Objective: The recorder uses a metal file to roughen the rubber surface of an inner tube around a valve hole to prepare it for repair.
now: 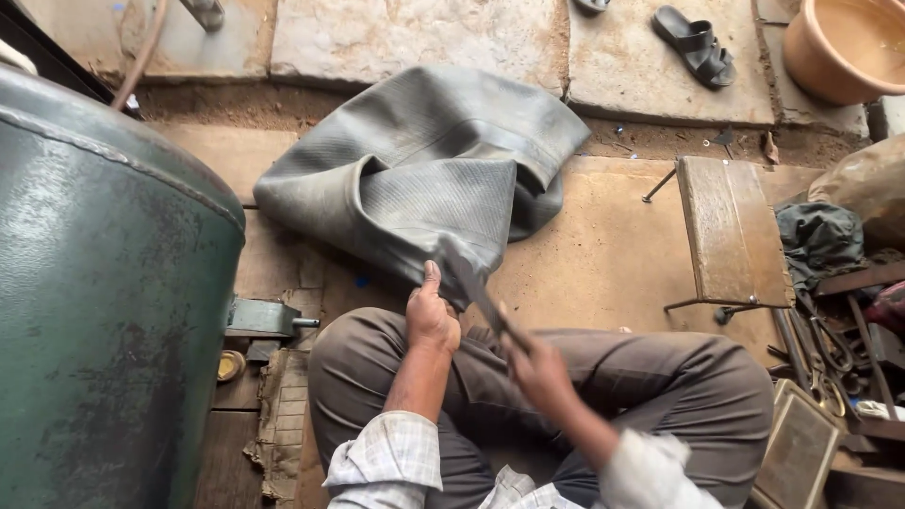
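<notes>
Stone slabs and packed earth form the floor (pixel 660 57), w/ a green tank (pixel 104 283) at left of frame and a low wooden stool (pixel 731 231) at right. Centre frame, a large grey rubber inner tube (pixel 424 170) is seen lying slack and folded. Near edge is pinched by the left hand (pixel 431 316), fingers closed on the rubber. Right hand (pixel 539 369) is blurred; fingers appear wrapped round a dark flat tool (pixel 481 294) laid against the tube. Judged soft, floppy, fairly heavy, not fragile; best gripped at a folded edge.
</notes>
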